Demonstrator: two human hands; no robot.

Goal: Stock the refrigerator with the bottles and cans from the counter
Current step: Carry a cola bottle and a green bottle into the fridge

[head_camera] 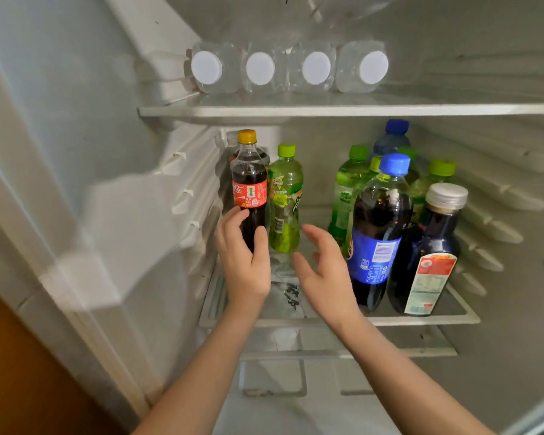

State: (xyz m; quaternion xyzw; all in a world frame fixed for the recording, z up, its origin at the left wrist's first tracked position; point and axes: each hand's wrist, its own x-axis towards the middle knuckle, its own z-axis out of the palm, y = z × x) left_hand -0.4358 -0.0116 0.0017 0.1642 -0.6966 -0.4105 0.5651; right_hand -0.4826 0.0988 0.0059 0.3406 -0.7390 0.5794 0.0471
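Glass is forming the middle shelf, and near its front edge the left hand is wrapping fingers and thumb low around the red-labelled cola bottle, which is standing upright at the shelf's nine o'clock side, close to the fridge wall. The right hand is hovering wide and holding nothing, at three o'clock of the left. Gripped so low, the tall bottle is looking top-heavy, so a hasty release is risking a tip into the green tea bottle just beside it at three o'clock. Further right, the blue-labelled cola bottle and the silver-capped dark bottle are crowding the front edge, where a careless sweep of the empty hand is likely to topple them out. At twelve o'clock, four water bottles are lying on their sides on the upper shelf, and a jolt is liable to roll them.
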